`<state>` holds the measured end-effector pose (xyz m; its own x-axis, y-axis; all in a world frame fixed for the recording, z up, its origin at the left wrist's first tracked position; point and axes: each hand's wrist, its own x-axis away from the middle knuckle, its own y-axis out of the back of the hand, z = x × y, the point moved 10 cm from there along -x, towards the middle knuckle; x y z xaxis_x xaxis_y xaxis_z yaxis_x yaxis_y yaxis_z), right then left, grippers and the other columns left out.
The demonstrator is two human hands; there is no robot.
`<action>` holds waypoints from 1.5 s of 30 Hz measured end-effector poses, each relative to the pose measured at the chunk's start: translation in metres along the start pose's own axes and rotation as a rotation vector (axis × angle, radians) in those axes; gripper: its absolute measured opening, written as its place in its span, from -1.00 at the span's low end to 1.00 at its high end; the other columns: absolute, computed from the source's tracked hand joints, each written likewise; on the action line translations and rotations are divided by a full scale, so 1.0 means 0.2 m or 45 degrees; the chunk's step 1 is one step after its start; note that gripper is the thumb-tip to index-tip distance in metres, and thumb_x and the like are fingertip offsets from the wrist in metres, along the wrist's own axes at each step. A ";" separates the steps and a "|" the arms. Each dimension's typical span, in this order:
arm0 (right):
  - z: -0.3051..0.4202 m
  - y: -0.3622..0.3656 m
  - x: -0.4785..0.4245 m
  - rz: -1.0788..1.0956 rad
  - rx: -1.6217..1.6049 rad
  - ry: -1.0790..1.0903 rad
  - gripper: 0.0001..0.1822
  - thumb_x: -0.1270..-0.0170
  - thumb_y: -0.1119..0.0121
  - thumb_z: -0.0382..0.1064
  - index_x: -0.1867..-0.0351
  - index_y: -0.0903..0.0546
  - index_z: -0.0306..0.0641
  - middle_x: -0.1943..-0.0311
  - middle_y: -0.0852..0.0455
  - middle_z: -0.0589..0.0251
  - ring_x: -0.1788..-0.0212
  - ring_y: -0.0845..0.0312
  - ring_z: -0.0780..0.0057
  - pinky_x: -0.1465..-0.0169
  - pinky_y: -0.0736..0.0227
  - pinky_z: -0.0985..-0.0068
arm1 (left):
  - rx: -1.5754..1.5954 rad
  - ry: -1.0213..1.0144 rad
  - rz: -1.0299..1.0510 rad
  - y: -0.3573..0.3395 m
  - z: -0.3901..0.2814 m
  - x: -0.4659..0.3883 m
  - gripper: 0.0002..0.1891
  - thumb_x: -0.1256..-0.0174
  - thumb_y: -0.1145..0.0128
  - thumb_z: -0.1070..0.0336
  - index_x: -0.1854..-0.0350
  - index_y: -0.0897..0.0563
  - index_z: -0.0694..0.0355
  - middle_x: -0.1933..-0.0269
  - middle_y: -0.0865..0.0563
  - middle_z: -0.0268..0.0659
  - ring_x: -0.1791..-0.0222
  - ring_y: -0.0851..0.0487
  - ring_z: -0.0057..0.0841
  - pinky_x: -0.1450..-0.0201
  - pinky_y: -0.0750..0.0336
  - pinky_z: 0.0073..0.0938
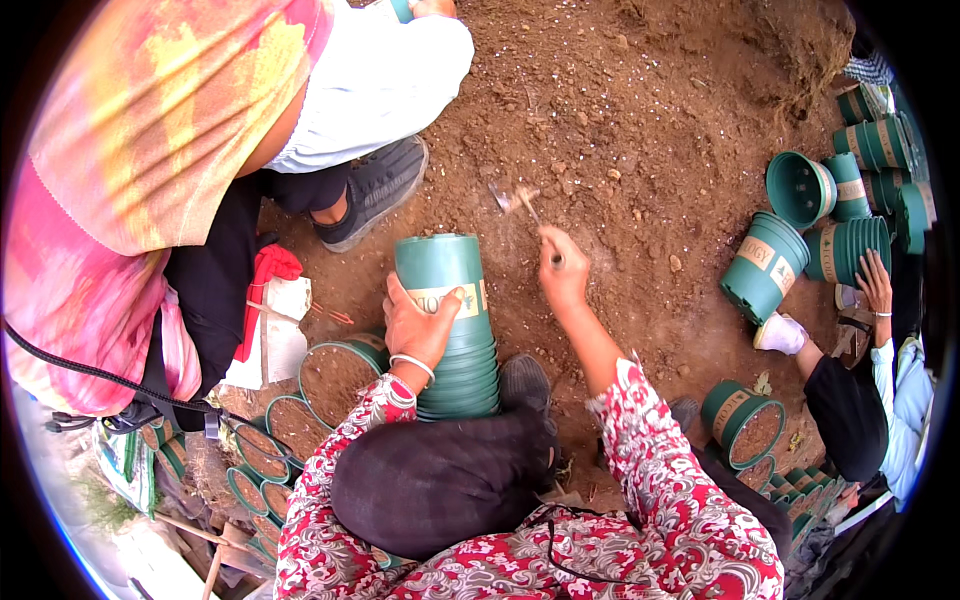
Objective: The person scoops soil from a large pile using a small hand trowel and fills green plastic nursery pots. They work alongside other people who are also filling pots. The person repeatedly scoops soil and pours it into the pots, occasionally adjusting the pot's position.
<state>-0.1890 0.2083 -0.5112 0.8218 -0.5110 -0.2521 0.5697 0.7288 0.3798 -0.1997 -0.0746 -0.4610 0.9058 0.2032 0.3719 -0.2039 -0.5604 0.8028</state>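
My left hand (421, 324) holds a stack of nested green plastic nursery pots (455, 375) from its left side. The thumb lies over the tan printed band, and the stack lies by my bent knee with a pot base facing away from me. In my right hand (564, 271) is a small hand tool (516, 199), its handle gripped in the fist. Its blurred metal head is over the loose brown soil (600, 150), ahead and right of the stack; I cannot tell whether it touches the soil.
Soil-filled pots (337, 382) stand at left, with others (754, 431) at right. Green pots (765, 262) lie at far right, where another person's hand (874, 281) touches a stack. A person in a white sleeve (382, 82) crouches at upper left, one shoe (386, 191) near my stack.
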 end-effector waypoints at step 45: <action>-0.20 0.26 0.25 0.318 -0.201 -0.412 -0.87 -0.28 -0.16 -0.44 0.17 -0.66 -0.26 0.37 -0.69 0.29 0.34 -0.55 0.64 0.23 -0.45 0.63 | 0.017 -0.025 -0.009 -0.04 -0.01 -0.03 0.14 0.09 -0.34 -0.27 -0.43 -0.07 0.36 -0.25 -0.36 0.19 -0.24 -0.43 0.01 -0.26 -0.35 -0.17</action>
<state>-0.1182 0.2389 -0.5391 0.9033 -0.4083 0.1315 0.3690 0.8960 0.2470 -0.2044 -0.0692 -0.4684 0.9142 0.1915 0.3572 -0.1928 -0.5697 0.7989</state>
